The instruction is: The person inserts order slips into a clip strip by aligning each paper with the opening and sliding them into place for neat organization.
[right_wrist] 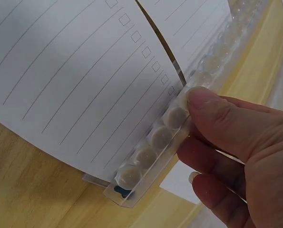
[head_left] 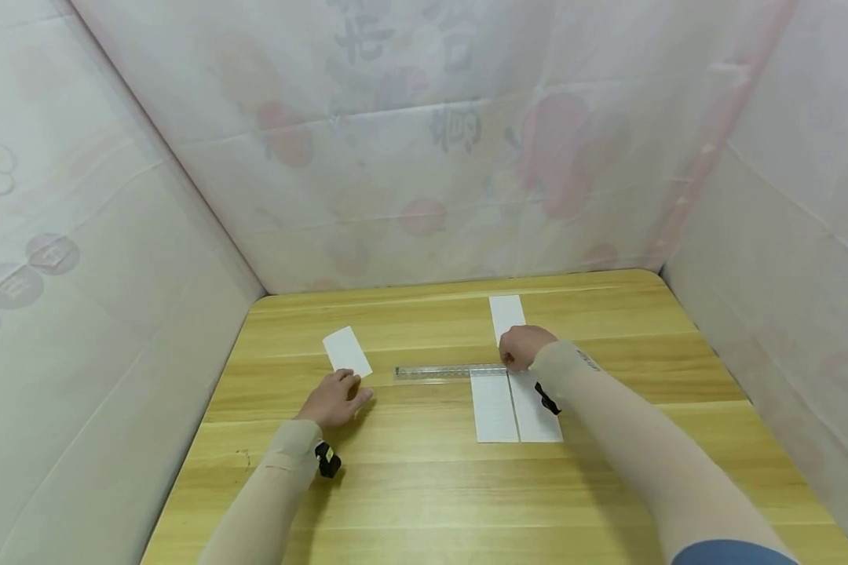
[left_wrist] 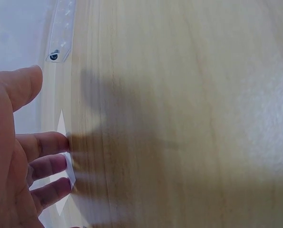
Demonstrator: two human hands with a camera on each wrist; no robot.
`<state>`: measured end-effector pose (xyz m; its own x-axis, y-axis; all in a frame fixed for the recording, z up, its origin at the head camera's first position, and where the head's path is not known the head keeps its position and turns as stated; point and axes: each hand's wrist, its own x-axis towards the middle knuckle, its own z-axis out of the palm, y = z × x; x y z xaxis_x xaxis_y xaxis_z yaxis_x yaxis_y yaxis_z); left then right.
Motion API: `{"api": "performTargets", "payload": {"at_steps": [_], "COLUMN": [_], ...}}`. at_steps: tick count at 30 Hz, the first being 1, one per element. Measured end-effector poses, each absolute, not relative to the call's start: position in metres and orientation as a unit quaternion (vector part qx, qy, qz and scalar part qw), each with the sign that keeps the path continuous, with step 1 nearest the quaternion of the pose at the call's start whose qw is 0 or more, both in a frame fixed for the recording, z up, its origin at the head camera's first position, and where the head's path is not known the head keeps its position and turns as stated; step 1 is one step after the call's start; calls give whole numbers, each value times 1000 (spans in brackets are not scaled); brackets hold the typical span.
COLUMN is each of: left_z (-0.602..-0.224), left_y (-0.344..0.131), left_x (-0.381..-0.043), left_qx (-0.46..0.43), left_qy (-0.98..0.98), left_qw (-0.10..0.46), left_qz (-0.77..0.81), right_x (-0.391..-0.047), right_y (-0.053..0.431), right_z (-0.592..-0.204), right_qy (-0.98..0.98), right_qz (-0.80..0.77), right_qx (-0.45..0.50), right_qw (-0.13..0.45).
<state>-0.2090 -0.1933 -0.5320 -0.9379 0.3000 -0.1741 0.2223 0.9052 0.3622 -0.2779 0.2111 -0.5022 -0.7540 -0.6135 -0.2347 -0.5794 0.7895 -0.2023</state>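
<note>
My right hand (head_left: 526,347) pinches a clear plastic binder strip (head_left: 431,373) between thumb and fingers, near its right part. A row of round bumps runs along the strip (right_wrist: 146,154) in the right wrist view, with a dark blue-green piece at its end. The strip lies across the top edges of two narrow sheets, a left sheet (head_left: 495,410) and a right sheet (head_left: 539,420), printed with lines and small checkboxes. My left hand (head_left: 334,399) rests with relaxed fingers at the lower edge of a white slip (head_left: 348,350), gripping nothing.
Another white slip (head_left: 506,311) lies behind my right hand, partly hidden by it. Everything lies on a wood-grain table (head_left: 410,494). Pale printed fabric walls (head_left: 410,157) stand at the back and both sides.
</note>
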Motion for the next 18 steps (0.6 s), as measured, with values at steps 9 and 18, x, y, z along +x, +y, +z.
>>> {"api": "performTargets", "payload": {"at_steps": [9,18], "left_z": [-534,-534], "left_y": [-196,-203], "left_x": [-207,-206], "left_qx": [139,137], "left_qy": [969,968], "left_qw": [110,114], "left_qz": [173,175], "right_x": [-275,-267], "right_y": [205,200], "right_z": [-507,-507], "right_qy": [934,934], "right_qz": [-28,-24], "right_qx": [-332,-344], "right_qw": [127,95]}}
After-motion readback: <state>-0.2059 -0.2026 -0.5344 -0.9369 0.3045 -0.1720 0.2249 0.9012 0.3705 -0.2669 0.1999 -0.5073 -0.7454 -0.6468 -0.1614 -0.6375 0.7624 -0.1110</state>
